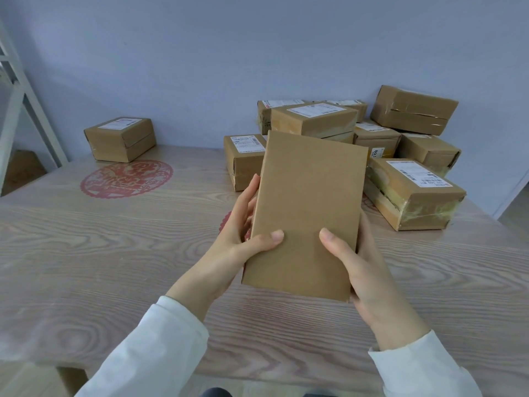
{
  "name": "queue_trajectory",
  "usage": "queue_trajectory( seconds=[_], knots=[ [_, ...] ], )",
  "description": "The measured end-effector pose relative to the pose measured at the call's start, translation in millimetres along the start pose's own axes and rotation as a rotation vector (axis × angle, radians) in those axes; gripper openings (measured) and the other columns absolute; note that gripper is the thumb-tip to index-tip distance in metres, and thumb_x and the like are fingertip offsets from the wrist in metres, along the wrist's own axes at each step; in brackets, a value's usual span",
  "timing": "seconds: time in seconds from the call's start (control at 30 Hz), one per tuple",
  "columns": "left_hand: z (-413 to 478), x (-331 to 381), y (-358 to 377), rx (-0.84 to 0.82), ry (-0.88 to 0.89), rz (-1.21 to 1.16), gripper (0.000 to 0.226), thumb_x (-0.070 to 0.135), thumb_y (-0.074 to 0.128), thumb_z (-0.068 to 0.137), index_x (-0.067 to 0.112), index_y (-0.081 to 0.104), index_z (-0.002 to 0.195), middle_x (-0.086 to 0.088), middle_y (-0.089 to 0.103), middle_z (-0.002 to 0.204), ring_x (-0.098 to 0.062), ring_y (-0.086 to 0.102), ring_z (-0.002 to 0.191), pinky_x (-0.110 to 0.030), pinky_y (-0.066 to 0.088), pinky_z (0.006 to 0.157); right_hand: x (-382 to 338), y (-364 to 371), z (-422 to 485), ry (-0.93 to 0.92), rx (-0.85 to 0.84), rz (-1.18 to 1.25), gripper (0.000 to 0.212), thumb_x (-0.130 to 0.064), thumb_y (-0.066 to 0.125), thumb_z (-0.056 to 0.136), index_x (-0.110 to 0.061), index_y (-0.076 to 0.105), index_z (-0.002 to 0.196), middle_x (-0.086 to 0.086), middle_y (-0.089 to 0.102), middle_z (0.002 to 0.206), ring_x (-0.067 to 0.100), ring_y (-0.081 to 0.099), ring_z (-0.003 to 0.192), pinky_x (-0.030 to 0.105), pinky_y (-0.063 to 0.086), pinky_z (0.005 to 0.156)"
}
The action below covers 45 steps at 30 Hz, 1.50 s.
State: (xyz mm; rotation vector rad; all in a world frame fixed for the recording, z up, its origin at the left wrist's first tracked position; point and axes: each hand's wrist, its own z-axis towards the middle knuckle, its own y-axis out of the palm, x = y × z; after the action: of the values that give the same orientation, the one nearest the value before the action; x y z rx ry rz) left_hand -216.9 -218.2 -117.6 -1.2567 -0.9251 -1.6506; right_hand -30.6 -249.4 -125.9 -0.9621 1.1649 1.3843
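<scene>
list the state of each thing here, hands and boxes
plain brown cardboard box: closed, no label showing, held aloft
left hand: grips its left edge, thumb on top
right hand: grips its right edge, thumb on top
lone labelled cardboard box: taped shut, label up
heap of cardboard boxes: taped shut

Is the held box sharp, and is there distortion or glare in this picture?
Head view: the held box, left hand and right hand look sharp; the wide lens bends the table and white frame; light is soft, with mild glare on the taped parcel.
</scene>
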Motion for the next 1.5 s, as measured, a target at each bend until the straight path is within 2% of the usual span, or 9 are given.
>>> queue_trajectory(
  seconds=[0.1, 0.27, 0.43, 0.8, 0.9, 1.03, 1.17, 1.3, 1.5],
  knots=[
    [2.7, -1.2, 2.5, 0.066, -0.013, -0.051, 0.092, 0.035, 0.075, 0.068, 0.047, 0.026, 0.145, 0.014, 0.056, 0.133, -0.006, 0.058, 0.117, -0.026, 0.053, 0.092, 0.9, 1.4, -0.7, -0.027, -0.022, -0.05, 0.098, -0.043, 0.076, 0.056, -0.04, 0.031, 0.143, -0.015, 0.055, 0.133, 0.005, 0.055, 0.119, 0.036, 0.048, 0.099],
    [1.8, -4.1, -0.5, 0.048, -0.004, -0.012, 0.089, 0.04, 0.074, 0.063, 0.043, 0.034, 0.142, 0.011, 0.06, 0.128, -0.011, 0.056, 0.12, -0.034, 0.05, 0.097, 1.5, 1.7, 0.0, -0.012, 0.012, -0.07, 0.096, -0.054, 0.074, 0.06, -0.043, 0.03, 0.143, -0.019, 0.054, 0.133, 0.004, 0.053, 0.121, 0.037, 0.045, 0.103],
    [1.9, -3.3, 3.3, 0.061, -0.001, -0.04, 0.092, 0.043, 0.074, 0.064, 0.046, 0.028, 0.144, 0.014, 0.056, 0.134, -0.008, 0.056, 0.121, -0.027, 0.053, 0.092, 1.0, 5.1, 1.8, -0.044, 0.028, -0.065, 0.09, -0.052, 0.075, 0.063, -0.041, 0.034, 0.142, -0.018, 0.056, 0.131, 0.004, 0.055, 0.119, 0.029, 0.048, 0.094],
    [2.7, -3.1, 3.5, 0.042, -0.002, -0.031, 0.087, 0.038, 0.073, 0.073, 0.044, 0.024, 0.146, 0.017, 0.057, 0.132, -0.005, 0.055, 0.121, -0.023, 0.051, 0.092, 0.9, 4.2, 4.8, -0.034, 0.087, -0.103, 0.082, -0.048, 0.073, 0.071, -0.036, 0.035, 0.142, -0.018, 0.057, 0.129, 0.0, 0.056, 0.115, 0.026, 0.049, 0.095],
    [3.3, -2.0, 3.7, 0.086, -0.001, -0.05, 0.091, 0.05, 0.071, 0.067, 0.048, 0.024, 0.144, 0.017, 0.048, 0.14, -0.005, 0.052, 0.124, -0.027, 0.05, 0.097, 1.8, 5.3, 3.8, -0.032, 0.066, -0.121, 0.089, -0.053, 0.074, 0.061, -0.041, 0.036, 0.14, -0.018, 0.055, 0.13, 0.0, 0.055, 0.116, 0.027, 0.05, 0.093],
    [2.6, -3.9, 4.4, 0.131, 0.01, -0.077, 0.079, 0.037, 0.069, 0.075, 0.042, 0.03, 0.144, 0.017, 0.056, 0.133, -0.006, 0.056, 0.12, -0.024, 0.053, 0.091, 1.3, 6.3, 4.7, -0.017, 0.052, -0.114, 0.094, -0.056, 0.073, 0.055, -0.039, 0.036, 0.14, -0.015, 0.055, 0.13, 0.001, 0.055, 0.116, 0.025, 0.052, 0.09],
    [4.3, -2.7, 4.0, 0.122, 0.022, -0.064, 0.082, 0.034, 0.072, 0.074, 0.041, 0.03, 0.143, 0.018, 0.06, 0.126, -0.005, 0.057, 0.118, -0.023, 0.053, 0.089, -3.1, 10.5, 8.0, -0.005, 0.088, -0.064, 0.089, -0.053, 0.076, 0.066, -0.034, 0.033, 0.141, -0.011, 0.055, 0.129, 0.005, 0.056, 0.115, 0.024, 0.052, 0.088],
    [2.3, 0.7, 1.4, 0.083, 0.007, -0.043, 0.082, 0.035, 0.07, 0.075, 0.045, 0.027, 0.143, 0.015, 0.052, 0.138, -0.006, 0.053, 0.123, -0.024, 0.05, 0.095, -1.9, 12.9, 7.9, -0.021, 0.114, -0.063, 0.077, -0.048, 0.077, 0.067, -0.038, 0.038, 0.133, -0.009, 0.055, 0.129, 0.007, 0.057, 0.114, 0.026, 0.052, 0.087],
    [3.7, 2.3, 4.0, 0.166, 0.033, -0.08, 0.079, 0.038, 0.063, 0.073, 0.042, 0.027, 0.143, 0.016, 0.059, 0.124, 0.0, 0.061, 0.11, -0.018, 0.053, 0.08, -2.0, 13.9, 6.5, -0.033, 0.078, -0.072, 0.069, -0.051, 0.073, 0.072, -0.043, 0.037, 0.13, -0.014, 0.054, 0.127, 0.002, 0.057, 0.112, 0.02, 0.053, 0.082]
  ],
)
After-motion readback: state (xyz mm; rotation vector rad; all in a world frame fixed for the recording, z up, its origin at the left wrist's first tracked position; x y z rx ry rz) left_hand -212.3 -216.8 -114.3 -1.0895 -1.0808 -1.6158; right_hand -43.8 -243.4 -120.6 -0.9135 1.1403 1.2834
